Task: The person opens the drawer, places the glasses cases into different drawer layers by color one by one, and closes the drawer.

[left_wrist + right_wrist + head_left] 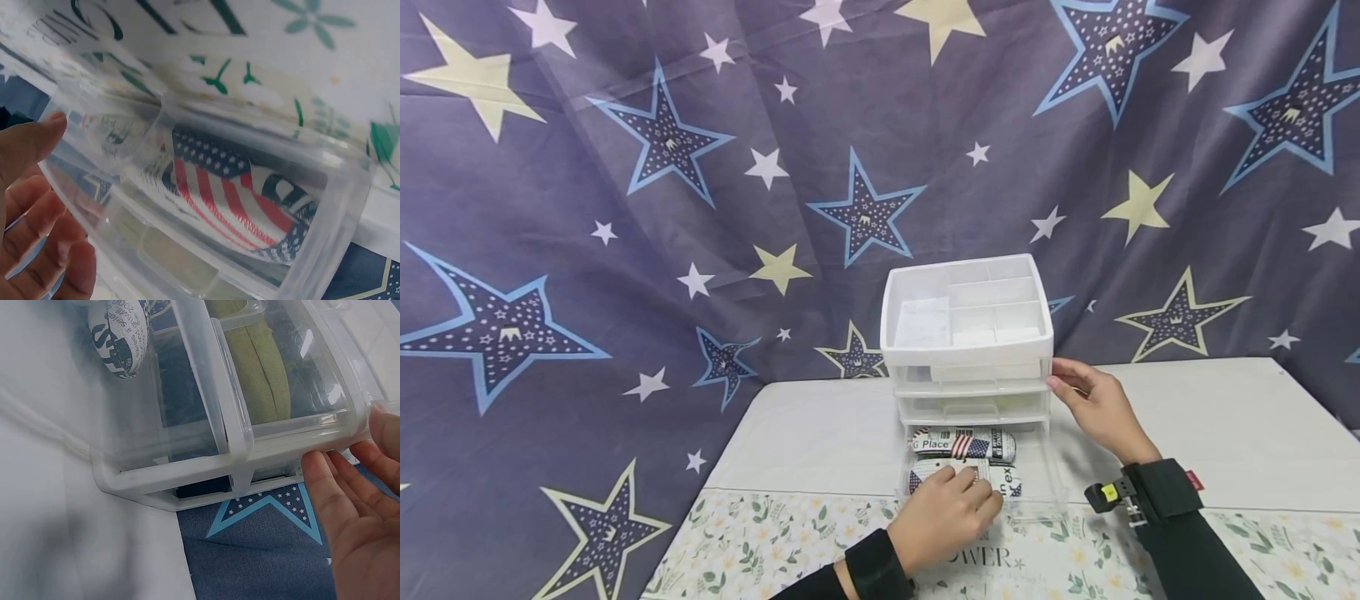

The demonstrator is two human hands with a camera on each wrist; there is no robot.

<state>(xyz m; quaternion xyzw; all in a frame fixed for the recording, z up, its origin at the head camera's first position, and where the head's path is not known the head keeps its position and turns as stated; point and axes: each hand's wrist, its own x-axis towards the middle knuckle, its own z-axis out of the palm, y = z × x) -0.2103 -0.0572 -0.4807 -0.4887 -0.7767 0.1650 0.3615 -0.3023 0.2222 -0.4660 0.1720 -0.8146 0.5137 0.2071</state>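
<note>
A small white drawer organizer point(967, 354) stands on the table, its clear bottom drawer point(1037, 475) pulled out. Inside lie two rounded, pouch-like things with newsprint and American flag patterns: the rear one point(962, 444) and the front one point(1003, 477). My left hand point(946, 517) is over the drawer's front, partly covering the front piece. In the left wrist view its bent fingers point(47, 244) and thumb hold nothing. My right hand point(1097, 408) touches the organizer's right side with its fingertips; the right wrist view shows the thumb near the front edge.
The two upper drawers are closed; an olive-green item point(259, 369) shows through one. The organizer's top has divided compartments point(992, 304). A floral cloth point(790, 533) covers the table's front part, and a star-patterned curtain point(820, 125) hangs behind.
</note>
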